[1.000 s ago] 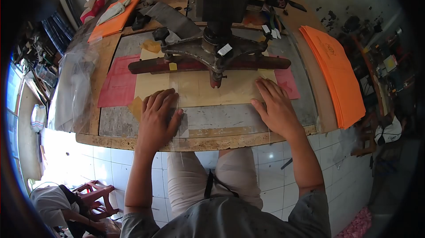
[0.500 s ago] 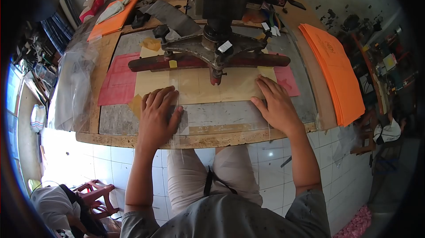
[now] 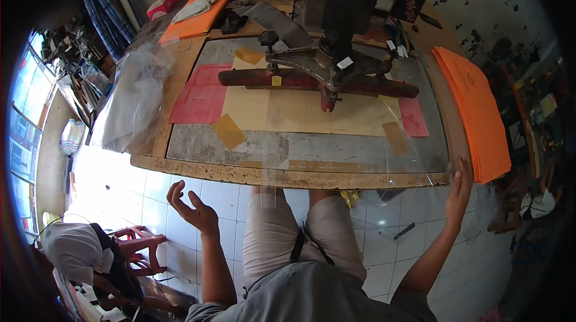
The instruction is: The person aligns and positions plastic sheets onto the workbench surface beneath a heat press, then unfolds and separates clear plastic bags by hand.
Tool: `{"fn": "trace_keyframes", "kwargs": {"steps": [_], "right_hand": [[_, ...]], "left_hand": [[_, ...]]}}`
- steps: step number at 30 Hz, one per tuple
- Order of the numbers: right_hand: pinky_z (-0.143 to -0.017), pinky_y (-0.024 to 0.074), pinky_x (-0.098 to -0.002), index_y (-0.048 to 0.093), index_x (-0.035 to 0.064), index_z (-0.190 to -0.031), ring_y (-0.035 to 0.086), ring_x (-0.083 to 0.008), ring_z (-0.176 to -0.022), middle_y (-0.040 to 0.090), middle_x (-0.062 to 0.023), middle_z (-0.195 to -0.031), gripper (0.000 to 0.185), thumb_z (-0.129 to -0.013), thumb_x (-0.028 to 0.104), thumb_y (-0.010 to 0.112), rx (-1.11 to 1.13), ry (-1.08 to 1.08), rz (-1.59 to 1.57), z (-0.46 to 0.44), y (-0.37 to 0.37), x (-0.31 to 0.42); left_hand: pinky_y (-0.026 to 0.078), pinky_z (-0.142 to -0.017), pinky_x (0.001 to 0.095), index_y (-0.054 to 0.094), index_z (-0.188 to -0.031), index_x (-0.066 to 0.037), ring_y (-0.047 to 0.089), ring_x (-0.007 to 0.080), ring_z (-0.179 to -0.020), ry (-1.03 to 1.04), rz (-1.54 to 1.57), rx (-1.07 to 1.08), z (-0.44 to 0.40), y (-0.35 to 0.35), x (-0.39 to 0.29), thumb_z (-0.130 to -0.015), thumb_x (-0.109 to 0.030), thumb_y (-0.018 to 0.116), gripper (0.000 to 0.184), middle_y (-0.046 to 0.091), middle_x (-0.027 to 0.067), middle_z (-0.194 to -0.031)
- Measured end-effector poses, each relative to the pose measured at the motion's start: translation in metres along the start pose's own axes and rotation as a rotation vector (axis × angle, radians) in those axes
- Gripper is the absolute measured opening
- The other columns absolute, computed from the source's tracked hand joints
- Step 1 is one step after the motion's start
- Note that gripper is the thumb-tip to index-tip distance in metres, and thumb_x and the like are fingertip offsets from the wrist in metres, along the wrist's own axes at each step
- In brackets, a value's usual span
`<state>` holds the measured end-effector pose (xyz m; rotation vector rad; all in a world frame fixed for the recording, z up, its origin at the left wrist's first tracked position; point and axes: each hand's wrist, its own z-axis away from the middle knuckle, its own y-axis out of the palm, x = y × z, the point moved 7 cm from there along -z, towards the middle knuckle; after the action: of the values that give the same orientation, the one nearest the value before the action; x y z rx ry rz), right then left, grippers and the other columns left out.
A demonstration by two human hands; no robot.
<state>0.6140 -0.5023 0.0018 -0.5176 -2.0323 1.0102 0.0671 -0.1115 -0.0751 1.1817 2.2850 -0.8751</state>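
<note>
My left hand (image 3: 193, 209) is in the air in front of the table's front edge, fingers apart and holding nothing. Off the table's front right corner, beside a stack of folded orange sheets (image 3: 474, 115), is my right hand (image 3: 460, 193), its fingers stretched out. Whether it touches the stack I cannot tell. On the grey board (image 3: 198, 145) lies a cream sheet (image 3: 312, 119) between pink pieces (image 3: 201, 94), with brown tape patches (image 3: 228, 132) at its corners. Clear plastic (image 3: 273, 163) lies over it and hangs past the front edge. Above stands a press head with a red-brown bar (image 3: 324, 84).
Crumpled clear plastic (image 3: 135, 97) drapes over the table's left side. A whitish glove-like cloth (image 3: 195, 9) rests on an orange sheet (image 3: 186, 29) at the back left. On the floor at lower left, a bent-over person (image 3: 75, 250) is beside a red stool (image 3: 141, 247).
Both hands have lifted off the cream sheet and drawn back and outward, the left past the front edge, the right toward the orange stack. The camera view has shifted left.
</note>
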Motion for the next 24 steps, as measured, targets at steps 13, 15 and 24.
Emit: {"fn": "trace_keyframes", "kwargs": {"steps": [13, 15, 24], "right_hand": [[-0.128, 0.0225, -0.0540, 0.052, 0.0048, -0.152, 0.036, -0.0355, -0.154, 0.053, -0.0118, -0.157, 0.049, -0.116, 0.028, 0.027, -0.223, -0.239, 0.106, 0.030, 0.029, -0.062], [-0.128, 0.0224, -0.0543, 0.052, 0.0043, -0.151, 0.035, -0.0359, -0.154, 0.053, -0.0120, -0.156, 0.050, -0.116, 0.029, 0.027, -0.248, -0.238, 0.083, 0.031, 0.030, -0.063], [-0.126, 0.0251, -0.0522, 0.053, 0.0028, -0.149, 0.033, -0.0367, -0.155, 0.053, -0.0121, -0.156, 0.051, -0.116, 0.032, 0.027, -0.283, -0.245, 0.035, 0.031, 0.031, -0.062]], "left_hand": [[0.038, -0.117, 0.0561, 0.044, -0.149, 0.003, 0.044, 0.0506, -0.140, -0.249, -0.176, 0.503, 0.038, 0.108, 0.129, -0.093, -0.027, 0.077, 0.072, 0.052, 0.0289, -0.148], [0.045, -0.110, 0.0556, 0.050, -0.145, 0.003, 0.054, 0.0480, -0.131, -0.348, -0.091, 0.492, 0.034, 0.111, 0.135, -0.094, -0.028, 0.076, 0.065, 0.060, 0.0255, -0.141], [0.059, -0.097, 0.0448, 0.053, -0.146, -0.011, 0.065, 0.0296, -0.124, -1.407, 1.465, 0.439, 0.057, 0.144, 0.166, -0.109, -0.050, 0.045, 0.055, 0.063, 0.0116, -0.140]]}}
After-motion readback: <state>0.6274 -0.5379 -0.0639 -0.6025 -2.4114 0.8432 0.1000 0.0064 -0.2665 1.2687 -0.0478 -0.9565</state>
